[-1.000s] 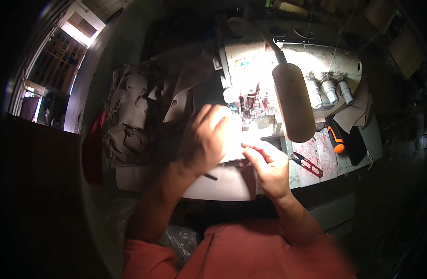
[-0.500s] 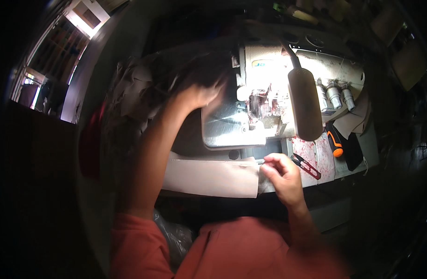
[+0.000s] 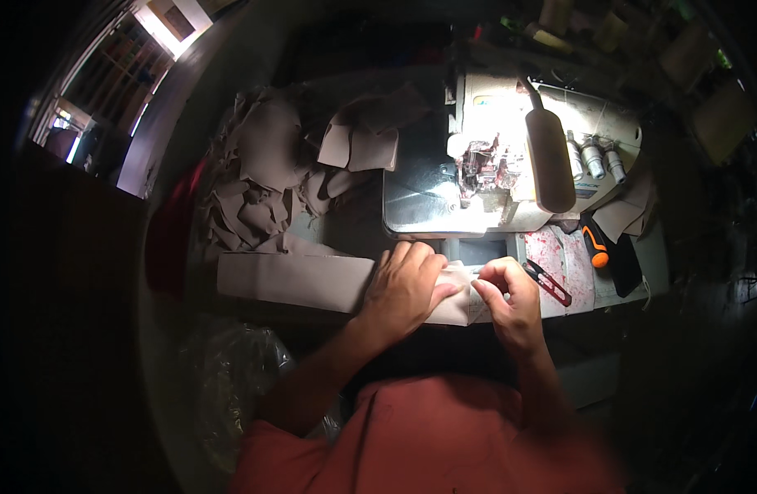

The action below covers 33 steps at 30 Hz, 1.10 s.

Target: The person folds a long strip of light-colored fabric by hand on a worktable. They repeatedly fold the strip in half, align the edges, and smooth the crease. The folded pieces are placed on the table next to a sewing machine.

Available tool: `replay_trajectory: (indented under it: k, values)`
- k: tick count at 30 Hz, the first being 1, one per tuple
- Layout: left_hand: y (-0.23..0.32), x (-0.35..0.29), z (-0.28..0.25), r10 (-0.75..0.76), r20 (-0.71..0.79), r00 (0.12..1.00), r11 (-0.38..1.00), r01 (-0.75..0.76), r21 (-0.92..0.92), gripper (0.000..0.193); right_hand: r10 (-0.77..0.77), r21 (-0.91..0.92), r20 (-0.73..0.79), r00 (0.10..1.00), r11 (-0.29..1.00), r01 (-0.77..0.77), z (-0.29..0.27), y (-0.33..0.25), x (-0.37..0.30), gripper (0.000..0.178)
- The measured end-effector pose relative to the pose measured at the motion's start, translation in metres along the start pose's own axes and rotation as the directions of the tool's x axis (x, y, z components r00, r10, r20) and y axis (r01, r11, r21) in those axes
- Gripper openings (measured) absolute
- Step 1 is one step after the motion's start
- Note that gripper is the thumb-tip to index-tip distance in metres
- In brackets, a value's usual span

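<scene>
A long pale fabric strip (image 3: 292,278) lies along the front edge of the sewing machine's table. My left hand (image 3: 407,284) rests on its right part, fingers bent over the cloth and thumb pressed toward the puckered right end. Close beside it, my right hand (image 3: 514,300) is closed in a pinch at that end. What sits between its fingertips is too small to make out. Just beyond both hands stands the sewing machine (image 3: 518,218), its lit needle area full of dark red thread or lint.
Loose pale fabric pieces (image 3: 267,148) heap at the left, with more pieces (image 3: 362,144) behind the metal cover (image 3: 415,193). A lamp (image 3: 550,160) overhangs the machine. Right of my hands lie red-handled thread snips (image 3: 550,284) and an orange-black handled tool (image 3: 594,243). A clear plastic bag (image 3: 238,379) hangs lower left.
My left hand has come down from the far-left fabric pile onto the strip beside my right hand. The strip's right end is now puckered. My right hand stays pinched near the same spot.
</scene>
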State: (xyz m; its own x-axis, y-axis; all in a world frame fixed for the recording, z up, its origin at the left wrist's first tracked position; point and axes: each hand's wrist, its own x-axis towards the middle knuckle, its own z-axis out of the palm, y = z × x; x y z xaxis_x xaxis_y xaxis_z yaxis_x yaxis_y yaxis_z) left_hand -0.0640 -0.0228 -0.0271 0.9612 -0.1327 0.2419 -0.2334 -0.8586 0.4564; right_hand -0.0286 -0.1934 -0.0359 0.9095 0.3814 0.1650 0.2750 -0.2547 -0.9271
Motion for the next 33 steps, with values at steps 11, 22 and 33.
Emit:
replay_trajectory:
  k: [11, 22, 33]
  values:
    - [-0.007, 0.0, 0.011, 0.13, -0.271, 0.954, 0.964, -0.186, -0.192, 0.005, 0.229, 0.282, 0.114, 0.967, 0.926, -0.253, -0.007, 0.002, -0.003, 0.014]
    - [-0.008, -0.007, 0.014, 0.022, -0.323, 0.946, 0.93, -0.138, -0.34, 0.008, 0.363, 0.406, 0.301, 0.882, 0.788, -0.463, -0.004, 0.021, 0.01, 0.006]
    - [0.031, -0.047, -0.034, -0.04, -0.236, 0.971, 0.915, -0.059, -0.399, 0.02, 0.032, 0.178, 0.126, 0.991, 0.983, -0.054, 0.011, -0.038, 0.014, 0.012]
